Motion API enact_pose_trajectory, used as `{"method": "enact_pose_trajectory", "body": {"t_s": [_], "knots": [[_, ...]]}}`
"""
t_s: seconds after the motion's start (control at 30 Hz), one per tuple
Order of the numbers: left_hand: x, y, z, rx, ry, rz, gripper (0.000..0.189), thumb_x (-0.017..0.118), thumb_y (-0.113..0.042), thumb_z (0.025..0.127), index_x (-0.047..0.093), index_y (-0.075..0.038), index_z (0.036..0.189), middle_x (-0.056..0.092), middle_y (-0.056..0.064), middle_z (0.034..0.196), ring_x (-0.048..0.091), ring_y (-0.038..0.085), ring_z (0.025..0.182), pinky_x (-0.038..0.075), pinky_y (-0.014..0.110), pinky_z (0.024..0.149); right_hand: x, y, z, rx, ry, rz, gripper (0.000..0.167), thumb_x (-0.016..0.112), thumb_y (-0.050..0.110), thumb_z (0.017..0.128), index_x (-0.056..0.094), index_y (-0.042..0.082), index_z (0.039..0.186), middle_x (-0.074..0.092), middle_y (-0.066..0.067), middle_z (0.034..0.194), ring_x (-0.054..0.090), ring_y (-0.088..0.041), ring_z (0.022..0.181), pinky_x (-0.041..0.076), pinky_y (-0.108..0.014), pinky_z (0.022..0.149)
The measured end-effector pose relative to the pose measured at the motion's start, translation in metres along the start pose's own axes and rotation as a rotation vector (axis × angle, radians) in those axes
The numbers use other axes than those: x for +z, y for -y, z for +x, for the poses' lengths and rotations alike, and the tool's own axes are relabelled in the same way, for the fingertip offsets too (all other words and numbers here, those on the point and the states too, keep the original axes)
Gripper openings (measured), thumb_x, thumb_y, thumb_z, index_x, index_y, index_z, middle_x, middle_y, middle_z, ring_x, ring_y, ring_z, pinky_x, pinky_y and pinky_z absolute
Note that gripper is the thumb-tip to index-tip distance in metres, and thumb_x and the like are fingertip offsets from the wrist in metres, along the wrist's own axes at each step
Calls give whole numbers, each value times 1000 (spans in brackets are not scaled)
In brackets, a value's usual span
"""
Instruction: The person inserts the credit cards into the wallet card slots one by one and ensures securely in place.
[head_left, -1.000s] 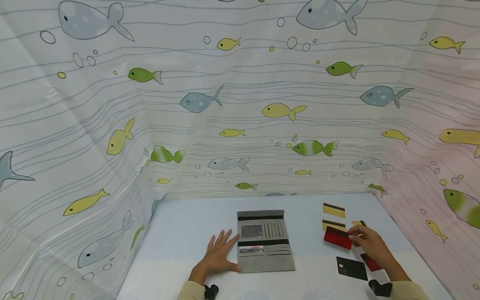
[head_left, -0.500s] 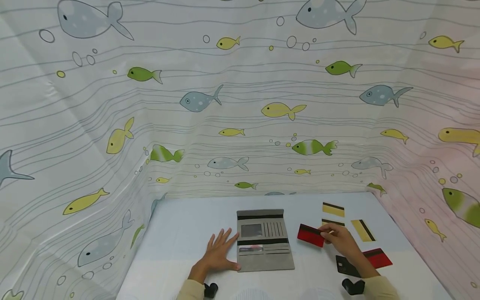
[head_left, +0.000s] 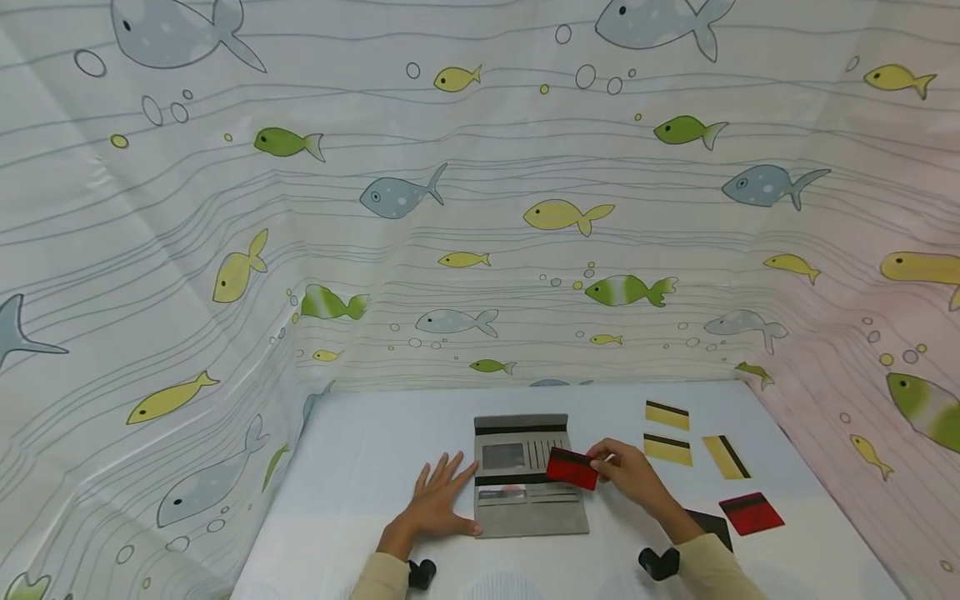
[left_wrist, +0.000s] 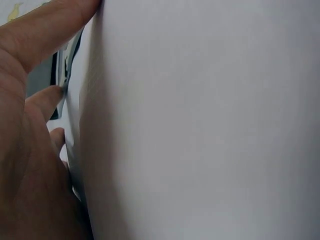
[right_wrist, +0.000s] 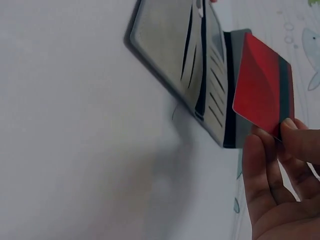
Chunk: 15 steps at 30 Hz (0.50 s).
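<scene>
A grey wallet (head_left: 531, 522) lies unfolded on the white table, with card slots, a window pocket and a card tucked in its lower left pocket. My left hand (head_left: 437, 506) rests flat with spread fingers at the wallet's left edge, thumb and index finger touching it. Between thumb and fingertips my right hand (head_left: 632, 477) pinches a red card (head_left: 572, 469) with a black stripe by its right end. In the head view that card overlaps the wallet's right side. The right wrist view shows the red card (right_wrist: 262, 82) held up beside the wallet (right_wrist: 165, 40).
Right of the wallet lie several cards: a yellow card (head_left: 667, 414) at the back, another yellow card (head_left: 667, 449), a slanted yellow card (head_left: 726, 457), a second red card (head_left: 752, 513) and a black card (head_left: 712, 527) partly under the right forearm. A fish-patterned curtain (head_left: 480, 167) surrounds the table.
My right hand has carried the red card leftward from among the loose cards to the wallet's right side. My left hand has stayed at the wallet's left edge.
</scene>
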<state>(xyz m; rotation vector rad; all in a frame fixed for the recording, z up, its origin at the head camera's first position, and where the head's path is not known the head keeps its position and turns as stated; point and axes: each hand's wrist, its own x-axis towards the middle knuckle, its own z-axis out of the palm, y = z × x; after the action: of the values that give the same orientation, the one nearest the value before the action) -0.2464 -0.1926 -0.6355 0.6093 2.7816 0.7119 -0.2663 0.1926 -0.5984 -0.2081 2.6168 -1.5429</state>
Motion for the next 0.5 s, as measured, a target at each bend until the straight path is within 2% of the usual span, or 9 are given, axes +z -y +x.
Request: {"method": "enact_pose_trajectory", "body": {"t_s": [0.2,0.37,0.5], "knots": [[-2,-1,1,-5,4,2,109,81,-64,69,32,-21,157,19,16,167,8,46,154,0,71,118,15,12,7,-53,62,39,10,67,7,94,69,8,104,66,-8,90,67,-20,76,60,-31,69],[-1,-1,1,-10,6,5,110,80,-65,69,32,-22,158,18,15,167,8,45,154,1,71,119,26,18,10,-88,83,36,10,67,7,93,69,9,103,66,-6,90,66,-20,76,60,-29,69],[0,0,1,-14,2,-5,111,81,-65,68,32,-22,157,19,16,167,9,45,154,1,71,119,33,20,11,-121,105,24,9,67,6,93,69,9,102,65,-5,90,67,-24,76,62,-33,69]]}}
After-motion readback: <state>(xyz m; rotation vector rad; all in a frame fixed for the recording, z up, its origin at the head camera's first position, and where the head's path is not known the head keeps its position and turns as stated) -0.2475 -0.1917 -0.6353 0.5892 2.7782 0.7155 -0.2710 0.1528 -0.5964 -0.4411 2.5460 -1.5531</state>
